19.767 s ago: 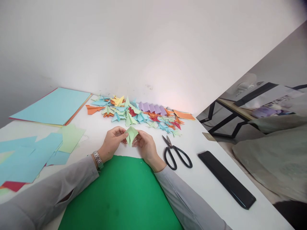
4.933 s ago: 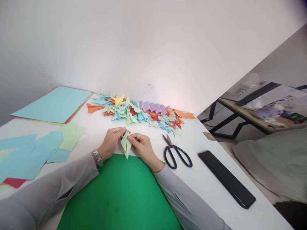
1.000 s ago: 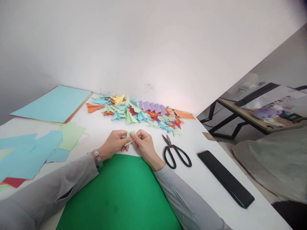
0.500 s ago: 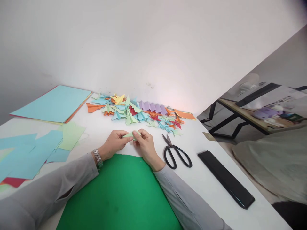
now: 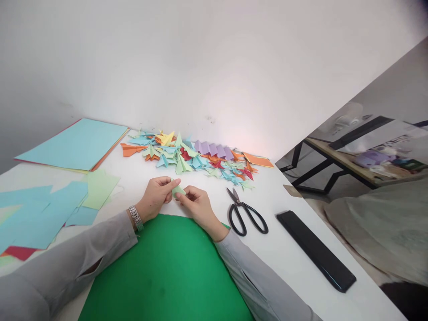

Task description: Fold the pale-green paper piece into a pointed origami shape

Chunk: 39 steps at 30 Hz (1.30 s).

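Note:
A small folded piece of light green paper [image 5: 178,191] is pinched between both hands, above the far edge of a green sheet [image 5: 163,267]. My left hand [image 5: 156,196] grips its upper left part, thumb on top. My right hand [image 5: 199,206] closes on its lower right edge with thumb and fingers. The fingers hide part of the paper's outline. Beyond the hands lies a heap of small folded paper planes [image 5: 182,165] in several colours. Black-handled scissors [image 5: 245,211] rest to the right of my right hand, blades pointing away.
Blue and green paper pieces [image 5: 63,209] lie loose at the left. A stack of large coloured sheets [image 5: 75,142] is behind them by the wall. At the right lie a long black case [image 5: 316,249] and a purple pleated strip [image 5: 214,149] tops the heap.
My right hand has shifted slightly left and down, and the green paper has turned to a steeper angle. My left fingers have moved a little up along it.

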Available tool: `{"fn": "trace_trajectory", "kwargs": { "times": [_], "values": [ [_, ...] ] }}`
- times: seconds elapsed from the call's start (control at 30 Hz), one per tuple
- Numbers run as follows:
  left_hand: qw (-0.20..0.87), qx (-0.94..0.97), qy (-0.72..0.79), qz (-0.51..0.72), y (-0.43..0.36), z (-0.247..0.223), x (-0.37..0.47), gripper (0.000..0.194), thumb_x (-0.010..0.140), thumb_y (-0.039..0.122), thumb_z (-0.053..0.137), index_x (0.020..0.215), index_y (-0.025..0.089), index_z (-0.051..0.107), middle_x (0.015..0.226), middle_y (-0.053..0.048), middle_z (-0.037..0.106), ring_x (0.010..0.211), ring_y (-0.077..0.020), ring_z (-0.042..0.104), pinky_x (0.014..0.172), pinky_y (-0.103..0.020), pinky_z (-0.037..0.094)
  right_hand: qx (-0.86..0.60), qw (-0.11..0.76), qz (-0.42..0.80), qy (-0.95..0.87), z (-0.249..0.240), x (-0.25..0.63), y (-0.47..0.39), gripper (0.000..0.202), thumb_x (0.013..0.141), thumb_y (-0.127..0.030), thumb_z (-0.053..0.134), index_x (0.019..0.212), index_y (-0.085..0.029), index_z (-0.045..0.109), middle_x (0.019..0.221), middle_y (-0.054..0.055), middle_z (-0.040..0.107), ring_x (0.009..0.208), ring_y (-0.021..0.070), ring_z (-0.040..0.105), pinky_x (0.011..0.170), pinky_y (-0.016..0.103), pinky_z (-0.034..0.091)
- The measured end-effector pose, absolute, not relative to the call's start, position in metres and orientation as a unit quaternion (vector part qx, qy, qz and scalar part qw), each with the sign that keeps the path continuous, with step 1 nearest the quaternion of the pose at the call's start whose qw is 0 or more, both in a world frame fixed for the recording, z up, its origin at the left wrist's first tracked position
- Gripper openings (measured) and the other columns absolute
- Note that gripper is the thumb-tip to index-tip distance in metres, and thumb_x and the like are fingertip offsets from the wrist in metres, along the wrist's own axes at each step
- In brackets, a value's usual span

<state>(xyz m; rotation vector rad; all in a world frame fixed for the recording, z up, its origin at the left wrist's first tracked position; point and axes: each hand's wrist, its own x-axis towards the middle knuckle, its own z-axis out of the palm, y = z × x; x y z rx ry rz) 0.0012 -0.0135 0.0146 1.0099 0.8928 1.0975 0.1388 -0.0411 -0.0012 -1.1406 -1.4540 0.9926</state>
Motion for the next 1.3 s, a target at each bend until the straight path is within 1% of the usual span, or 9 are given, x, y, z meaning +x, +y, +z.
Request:
{"fn": "trace_trajectory", "kwargs": {
  "times": [0.17,0.33,0.47,0.63,0.73,0.9,1.0,1.17,1.3],
  "values": [
    [0.647,0.449,0.387,0.480,-0.013,0.013,0.001,0.039,0.062,0.041,0.079,0.053,0.017,0.049,0.036,0.008,0.039,0.034,-0.0039,0.031,0.039,-0.021,0.021,-0.462,0.499,0.427,-0.596,0.003,0.139,-0.042,0.040,0.078,-0.056,0.062,0.065,-0.019,0.064,0.055,-0.001,0.060,0.051,0.0129,0.052,0.052,0.026,0.041],
    [0.637,0.467,0.392,0.472,-0.013,0.013,0.000,0.040,0.065,0.044,0.077,0.053,0.017,0.051,0.035,0.008,0.039,0.033,-0.0043,0.030,0.038,-0.021,0.021,-0.451,0.509,0.467,-0.565,0.002,0.138,-0.041,0.037,0.075,-0.056,0.065,0.069,-0.020,0.064,0.059,0.000,0.064,0.052,0.0135,0.057,0.052,0.026,0.046],
    [0.621,0.489,0.392,0.471,-0.014,0.011,-0.001,0.047,0.073,0.050,0.069,0.047,0.018,0.046,0.034,0.006,0.040,0.032,-0.0047,0.031,0.039,-0.021,0.024,-0.452,0.516,0.490,-0.538,0.001,0.138,-0.042,0.037,0.072,-0.055,0.069,0.064,-0.020,0.066,0.047,-0.003,0.057,0.044,0.0127,0.054,0.053,0.029,0.051],
    [0.608,0.473,0.421,0.479,-0.015,0.011,0.000,0.052,0.075,0.055,0.065,0.045,0.019,0.044,0.032,0.006,0.038,0.030,-0.0052,0.030,0.037,-0.022,0.023,-0.434,0.510,0.538,-0.512,0.000,0.138,-0.043,0.037,0.070,-0.056,0.071,0.064,-0.020,0.067,0.038,-0.006,0.054,0.038,0.0122,0.051,0.058,0.033,0.056],
    [0.622,0.462,0.411,0.481,-0.015,0.014,0.001,0.050,0.073,0.056,0.066,0.047,0.019,0.045,0.032,0.006,0.038,0.030,-0.0051,0.031,0.037,-0.021,0.025,-0.439,0.512,0.527,-0.517,0.000,0.139,-0.042,0.037,0.071,-0.056,0.070,0.065,-0.019,0.067,0.039,-0.004,0.056,0.039,0.0123,0.054,0.054,0.030,0.054],
    [0.609,0.512,0.408,0.448,-0.019,0.022,0.002,0.044,0.051,0.041,0.085,0.056,0.017,0.049,0.041,0.008,0.047,0.034,-0.0034,0.033,0.036,-0.019,0.022,-0.455,0.529,0.505,-0.508,0.002,0.142,-0.037,0.041,0.072,-0.057,0.069,0.061,-0.018,0.063,0.046,-0.001,0.061,0.037,0.0112,0.054,0.039,0.022,0.041],
    [0.602,0.516,0.416,0.444,-0.020,0.020,0.003,0.042,0.057,0.044,0.081,0.056,0.018,0.049,0.036,0.009,0.042,0.032,-0.0038,0.032,0.036,-0.018,0.024,-0.459,0.525,0.500,-0.513,0.002,0.143,-0.036,0.042,0.073,-0.058,0.067,0.061,-0.017,0.063,0.046,-0.001,0.060,0.037,0.0112,0.054,0.039,0.021,0.039],
    [0.613,0.508,0.396,0.458,-0.018,0.011,0.002,0.039,0.066,0.044,0.075,0.055,0.018,0.048,0.035,0.009,0.042,0.031,-0.0034,0.033,0.045,-0.022,0.040,-0.472,0.508,0.490,-0.529,0.002,0.142,-0.037,0.043,0.073,-0.058,0.066,0.061,-0.017,0.063,0.041,-0.002,0.057,0.037,0.0105,0.052,0.041,0.020,0.040],
    [0.618,0.503,0.399,0.453,-0.015,0.010,0.002,0.040,0.069,0.046,0.071,0.052,0.017,0.048,0.036,0.008,0.042,0.031,-0.0034,0.033,0.038,-0.020,0.031,-0.475,0.503,0.479,-0.540,0.002,0.142,-0.036,0.045,0.073,-0.060,0.065,0.061,-0.017,0.062,0.041,-0.002,0.057,0.036,0.0101,0.051,0.041,0.021,0.040]
  ]
}}
